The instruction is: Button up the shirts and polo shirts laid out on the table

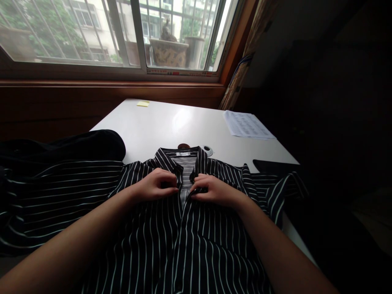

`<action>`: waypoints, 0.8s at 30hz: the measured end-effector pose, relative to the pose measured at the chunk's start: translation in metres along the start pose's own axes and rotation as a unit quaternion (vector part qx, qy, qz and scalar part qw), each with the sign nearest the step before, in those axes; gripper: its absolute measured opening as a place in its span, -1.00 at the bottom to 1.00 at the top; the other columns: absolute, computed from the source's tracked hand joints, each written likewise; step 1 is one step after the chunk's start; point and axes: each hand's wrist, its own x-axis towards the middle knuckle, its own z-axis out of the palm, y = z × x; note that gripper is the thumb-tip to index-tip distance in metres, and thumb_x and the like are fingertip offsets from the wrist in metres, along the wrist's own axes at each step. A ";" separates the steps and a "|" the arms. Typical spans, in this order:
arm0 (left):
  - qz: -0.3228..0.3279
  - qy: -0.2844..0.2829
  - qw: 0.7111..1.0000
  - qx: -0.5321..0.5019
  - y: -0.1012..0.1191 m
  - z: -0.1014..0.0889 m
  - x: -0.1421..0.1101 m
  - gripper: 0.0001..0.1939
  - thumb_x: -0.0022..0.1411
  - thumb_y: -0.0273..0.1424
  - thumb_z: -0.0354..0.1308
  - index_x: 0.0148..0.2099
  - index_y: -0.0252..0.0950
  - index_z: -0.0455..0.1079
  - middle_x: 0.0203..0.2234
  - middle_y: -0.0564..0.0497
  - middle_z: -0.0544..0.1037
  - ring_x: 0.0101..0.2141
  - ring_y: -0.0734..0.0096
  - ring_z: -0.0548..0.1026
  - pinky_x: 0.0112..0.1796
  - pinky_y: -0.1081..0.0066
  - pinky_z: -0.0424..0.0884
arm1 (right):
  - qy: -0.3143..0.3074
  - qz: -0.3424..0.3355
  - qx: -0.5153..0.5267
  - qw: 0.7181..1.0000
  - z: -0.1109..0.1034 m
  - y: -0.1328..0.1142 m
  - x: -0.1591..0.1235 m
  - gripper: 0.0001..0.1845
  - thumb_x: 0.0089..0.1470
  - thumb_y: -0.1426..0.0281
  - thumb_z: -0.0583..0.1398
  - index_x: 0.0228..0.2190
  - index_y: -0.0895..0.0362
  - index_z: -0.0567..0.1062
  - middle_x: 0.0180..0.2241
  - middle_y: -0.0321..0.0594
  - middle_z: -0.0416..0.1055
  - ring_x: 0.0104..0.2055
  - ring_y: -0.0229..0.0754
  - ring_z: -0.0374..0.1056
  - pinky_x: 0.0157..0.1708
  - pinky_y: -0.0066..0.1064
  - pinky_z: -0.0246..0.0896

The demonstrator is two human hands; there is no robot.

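A dark shirt (pixel 147 241) with white stripes lies spread face up on the table, its collar (pixel 167 160) toward the window and its front parted at the neck. My left hand (pixel 159 183) is closed at the left front edge, just below the collar, fingers pinching the cloth. Across the gap, my right hand (pixel 211 188) pinches the right front edge, thumb and fingers round the fabric. Below the hands the two front edges come together. The left sleeve (pixel 70 196) stretches out sideways; the right sleeve (pixel 275 192) lies folded and bunched near the table's right edge.
The white table (pixel 159 122) stands under a window (pixel 177 36). Printed papers (pixel 248 124) lie at its right, a yellow sticky note (pixel 143 103) at the back. Dark cloth (pixel 92 145) sits at left, a dark flat object (pixel 269 165) at right. Behind the collar are a brown round thing (pixel 183 145) and a white ring (pixel 207 150).
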 end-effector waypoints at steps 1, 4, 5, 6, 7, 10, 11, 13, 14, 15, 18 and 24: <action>0.001 -0.001 1.000 -0.001 0.000 0.000 0.000 -0.76 0.30 -0.35 0.16 -0.41 -0.34 0.35 -0.55 0.11 0.31 -0.51 0.54 0.27 -0.43 0.50 0.21 | -0.004 0.003 0.002 1.000 0.000 0.000 0.000 -0.93 0.11 0.36 0.33 -0.30 0.07 0.61 -0.40 -0.31 0.39 -0.26 -0.20 0.31 -0.12 -0.28 0.23; 0.001 -0.007 1.000 -0.003 -0.001 0.001 0.001 -0.78 0.30 -0.37 0.16 -0.40 -0.34 0.36 -0.55 0.11 0.31 -0.50 0.55 0.27 -0.42 0.50 0.20 | -0.017 0.010 0.005 1.000 -0.001 0.001 0.000 -0.89 0.13 0.32 0.32 -0.29 0.08 0.61 -0.39 -0.29 0.39 -0.24 -0.19 0.31 -0.08 -0.27 0.22; -0.001 -0.009 1.000 -0.003 -0.001 0.002 0.002 -0.79 0.30 -0.37 0.16 -0.39 -0.34 0.36 -0.54 0.11 0.31 -0.50 0.55 0.28 -0.42 0.50 0.20 | -0.019 0.010 0.006 1.000 -0.001 0.001 0.000 -0.89 0.13 0.32 0.32 -0.29 0.08 0.61 -0.40 -0.29 0.39 -0.24 -0.19 0.30 -0.07 -0.26 0.21; -0.002 -0.011 1.000 -0.004 -0.001 0.002 0.002 -0.79 0.30 -0.38 0.16 -0.39 -0.35 0.36 -0.54 0.11 0.31 -0.50 0.55 0.28 -0.41 0.50 0.20 | -0.018 0.010 0.006 1.000 -0.002 0.001 0.000 -0.89 0.13 0.32 0.32 -0.29 0.08 0.61 -0.40 -0.29 0.39 -0.24 -0.19 0.30 -0.06 -0.26 0.21; -0.004 -0.014 1.000 -0.004 -0.001 0.002 0.002 -0.79 0.30 -0.38 0.17 -0.39 -0.35 0.36 -0.54 0.11 0.31 -0.50 0.55 0.28 -0.41 0.50 0.20 | -0.017 0.008 0.007 1.000 -0.002 0.001 0.000 -0.90 0.13 0.32 0.32 -0.29 0.08 0.61 -0.40 -0.29 0.39 -0.24 -0.19 0.30 -0.06 -0.26 0.21; -0.008 -0.018 1.000 -0.005 0.000 0.002 0.002 -0.78 0.30 -0.38 0.16 -0.40 -0.35 0.36 -0.54 0.11 0.31 -0.50 0.55 0.28 -0.42 0.50 0.21 | -0.015 0.003 0.011 1.000 -0.002 0.001 0.000 -0.89 0.14 0.32 0.32 -0.30 0.08 0.61 -0.40 -0.29 0.39 -0.25 -0.19 0.30 -0.09 -0.27 0.20; -0.009 -0.019 1.000 -0.005 0.000 0.002 0.002 -0.79 0.30 -0.38 0.16 -0.40 -0.35 0.36 -0.54 0.11 0.31 -0.50 0.55 0.28 -0.42 0.50 0.21 | -0.015 0.003 0.010 1.000 -0.002 0.000 0.000 -0.89 0.14 0.31 0.31 -0.30 0.08 0.61 -0.40 -0.29 0.39 -0.25 -0.20 0.29 -0.09 -0.28 0.20; -0.009 -0.018 1.000 -0.005 0.001 0.001 0.002 -0.79 0.30 -0.38 0.16 -0.39 -0.35 0.37 -0.54 0.11 0.32 -0.50 0.55 0.28 -0.42 0.50 0.22 | -0.016 0.002 0.009 1.000 -0.002 0.000 -0.001 -0.88 0.15 0.30 0.31 -0.30 0.08 0.61 -0.39 -0.29 0.39 -0.25 -0.19 0.29 -0.12 -0.29 0.20; -0.009 -0.019 1.000 -0.006 0.001 0.001 0.002 -0.79 0.30 -0.38 0.16 -0.39 -0.35 0.37 -0.54 0.10 0.32 -0.50 0.55 0.28 -0.41 0.50 0.22 | -0.016 0.001 0.008 1.000 -0.002 0.000 -0.001 -0.87 0.15 0.29 0.31 -0.30 0.08 0.61 -0.39 -0.28 0.39 -0.25 -0.19 0.29 -0.13 -0.30 0.20; -0.008 -0.019 1.000 -0.006 0.001 0.001 0.001 -0.80 0.30 -0.38 0.16 -0.38 -0.35 0.37 -0.53 0.10 0.33 -0.49 0.55 0.29 -0.41 0.50 0.22 | -0.016 0.000 0.007 1.000 -0.002 0.000 -0.001 -0.87 0.16 0.28 0.30 -0.30 0.08 0.61 -0.40 -0.28 0.39 -0.25 -0.19 0.29 -0.13 -0.30 0.20; -0.006 -0.019 1.000 -0.005 0.001 0.002 0.001 -0.79 0.30 -0.38 0.16 -0.39 -0.35 0.37 -0.54 0.11 0.32 -0.50 0.55 0.29 -0.42 0.51 0.22 | -0.017 -0.002 0.008 1.000 -0.002 0.000 -0.001 -0.85 0.16 0.27 0.30 -0.31 0.09 0.61 -0.40 -0.29 0.38 -0.26 -0.20 0.29 -0.13 -0.30 0.20; -0.008 -0.020 1.000 -0.001 0.000 0.001 0.002 -0.80 0.30 -0.38 0.17 -0.38 -0.35 0.38 -0.53 0.10 0.34 -0.49 0.55 0.30 -0.41 0.51 0.22 | -0.014 0.002 0.008 1.000 -0.002 0.000 -0.001 -0.86 0.15 0.28 0.30 -0.32 0.09 0.60 -0.40 -0.29 0.38 -0.26 -0.19 0.29 -0.10 -0.27 0.19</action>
